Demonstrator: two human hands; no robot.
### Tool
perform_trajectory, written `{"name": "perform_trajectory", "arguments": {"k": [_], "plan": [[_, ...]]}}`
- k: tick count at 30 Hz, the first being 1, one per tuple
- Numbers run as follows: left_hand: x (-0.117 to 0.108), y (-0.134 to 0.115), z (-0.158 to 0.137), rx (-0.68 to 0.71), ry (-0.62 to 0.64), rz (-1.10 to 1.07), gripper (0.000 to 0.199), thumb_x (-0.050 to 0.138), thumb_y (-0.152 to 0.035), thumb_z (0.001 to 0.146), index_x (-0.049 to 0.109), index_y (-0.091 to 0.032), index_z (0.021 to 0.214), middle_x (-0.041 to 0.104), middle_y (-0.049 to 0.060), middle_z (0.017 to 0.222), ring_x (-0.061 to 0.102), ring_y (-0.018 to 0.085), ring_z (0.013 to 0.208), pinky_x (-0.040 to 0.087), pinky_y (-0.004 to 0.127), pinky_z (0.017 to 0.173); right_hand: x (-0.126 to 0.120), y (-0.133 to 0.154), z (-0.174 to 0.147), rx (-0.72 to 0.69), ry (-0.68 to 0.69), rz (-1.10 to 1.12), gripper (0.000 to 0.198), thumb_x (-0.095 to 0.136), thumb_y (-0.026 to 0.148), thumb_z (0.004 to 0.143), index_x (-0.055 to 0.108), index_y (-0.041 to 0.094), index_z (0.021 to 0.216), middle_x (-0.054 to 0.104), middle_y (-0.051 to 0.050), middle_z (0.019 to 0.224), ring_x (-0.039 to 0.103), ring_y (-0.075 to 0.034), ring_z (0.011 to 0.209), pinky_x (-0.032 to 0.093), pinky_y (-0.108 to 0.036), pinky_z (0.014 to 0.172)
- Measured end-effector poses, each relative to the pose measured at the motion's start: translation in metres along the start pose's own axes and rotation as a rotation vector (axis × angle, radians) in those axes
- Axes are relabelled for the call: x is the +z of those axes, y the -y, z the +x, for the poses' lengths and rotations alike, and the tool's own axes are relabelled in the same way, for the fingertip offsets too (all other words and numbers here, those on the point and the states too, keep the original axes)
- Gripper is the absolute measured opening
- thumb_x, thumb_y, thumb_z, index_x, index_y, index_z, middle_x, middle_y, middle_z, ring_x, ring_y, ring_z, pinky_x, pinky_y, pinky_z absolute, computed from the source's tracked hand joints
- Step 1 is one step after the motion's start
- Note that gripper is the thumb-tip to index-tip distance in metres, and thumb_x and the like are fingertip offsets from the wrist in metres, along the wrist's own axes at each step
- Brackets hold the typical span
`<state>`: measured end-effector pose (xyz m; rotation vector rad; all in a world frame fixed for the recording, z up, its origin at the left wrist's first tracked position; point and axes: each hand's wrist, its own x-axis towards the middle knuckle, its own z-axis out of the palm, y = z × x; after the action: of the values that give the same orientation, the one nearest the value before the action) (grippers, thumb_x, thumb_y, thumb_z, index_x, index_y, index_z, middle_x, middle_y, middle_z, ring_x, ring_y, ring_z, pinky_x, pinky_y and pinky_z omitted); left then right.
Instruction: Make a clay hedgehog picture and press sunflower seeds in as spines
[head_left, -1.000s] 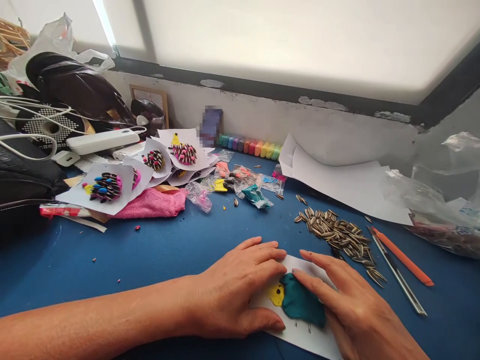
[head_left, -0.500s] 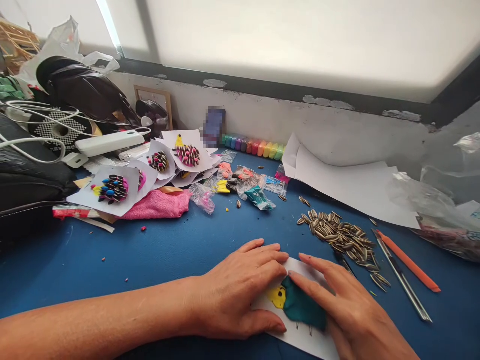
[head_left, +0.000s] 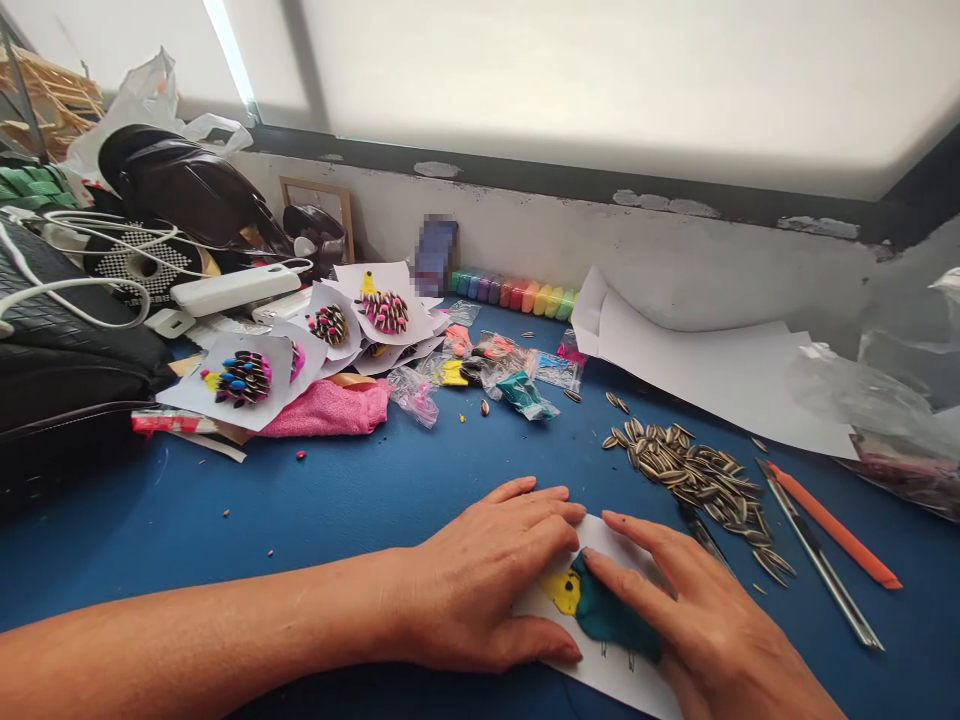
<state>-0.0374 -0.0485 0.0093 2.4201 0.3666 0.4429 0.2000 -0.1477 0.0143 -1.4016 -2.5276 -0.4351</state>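
Observation:
On a small sheet of white paper (head_left: 606,682) lies a flat teal clay body (head_left: 606,612) with a yellow clay head (head_left: 561,590) and a dark dot for an eye. Short leg lines are drawn beneath it. My left hand (head_left: 487,585) rests over the paper's left side, thumb and fingers apart, holding the sheet down. My right hand (head_left: 701,620) is spread over the right side; one fingertip touches the teal clay's upper edge and the palm hides its right end. A heap of sunflower seeds (head_left: 694,475) lies beyond my right hand.
An orange pencil-like stick (head_left: 836,525) and a pen (head_left: 821,560) lie at right. White sheets (head_left: 697,370) lean by the wall. Opened clay packets (head_left: 525,395) and a row of coloured clay (head_left: 517,293) sit behind. Seed-covered clay hedgehogs (head_left: 244,377) on paper and a pink cloth (head_left: 330,407) are left.
The whole view has shifted slightly, so everything appears a little further right. Both hands keep nearly the same pose on the paper and clay.

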Motion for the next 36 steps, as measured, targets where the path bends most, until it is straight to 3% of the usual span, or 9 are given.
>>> {"name": "perform_trajectory", "arguments": {"k": [7,23,27,32,36], "plan": [[-0.001,0.000,0.000,0.023,-0.026,0.030,0.051,0.076,-0.045,0.081,0.054,-0.015,0.116,0.050,0.016,0.146,0.035,0.028,0.145,0.020,0.046,0.123,-0.007,-0.001,0.011,0.053,-0.104,0.010,0.055,0.037,0.000,0.079,0.069,0.025,0.116,0.068,-0.012,0.122,0.068,-0.017,0.110,0.060,-0.027,0.076],[-0.001,0.001,0.001,0.028,-0.048,0.110,0.050,0.071,-0.049,0.084,0.057,-0.013,0.116,0.054,0.017,0.142,0.041,0.031,0.141,0.024,0.047,0.121,-0.009,0.000,0.002,-0.055,0.040,0.022,0.051,0.046,0.010,0.087,0.060,0.026,0.133,0.056,-0.015,0.141,0.056,-0.022,0.129,0.057,-0.031,0.087],[-0.003,0.000,0.001,0.033,-0.044,0.130,0.048,0.069,-0.049,0.085,0.057,-0.014,0.116,0.054,0.016,0.142,0.042,0.030,0.140,0.025,0.046,0.120,-0.012,0.002,0.004,-0.028,0.060,0.047,0.050,0.045,0.012,0.088,0.061,0.028,0.133,0.056,-0.013,0.142,0.056,-0.022,0.129,0.058,-0.031,0.087],[-0.004,0.000,0.001,0.022,-0.027,0.129,0.049,0.069,-0.051,0.085,0.057,-0.015,0.117,0.054,0.015,0.142,0.042,0.030,0.140,0.025,0.046,0.120,-0.012,-0.001,0.002,0.048,-0.014,0.094,0.049,0.042,0.008,0.088,0.064,0.027,0.127,0.060,-0.009,0.138,0.060,-0.020,0.123,0.058,-0.031,0.088],[-0.004,0.000,0.000,0.014,-0.008,0.123,0.058,0.069,-0.052,0.085,0.055,-0.014,0.128,0.050,0.016,0.146,0.039,0.031,0.142,0.023,0.046,0.121,-0.013,-0.009,0.000,0.077,-0.032,0.050,0.041,0.046,0.011,0.089,0.065,0.024,0.122,0.060,-0.010,0.137,0.062,-0.021,0.121,0.058,-0.032,0.088]]}}
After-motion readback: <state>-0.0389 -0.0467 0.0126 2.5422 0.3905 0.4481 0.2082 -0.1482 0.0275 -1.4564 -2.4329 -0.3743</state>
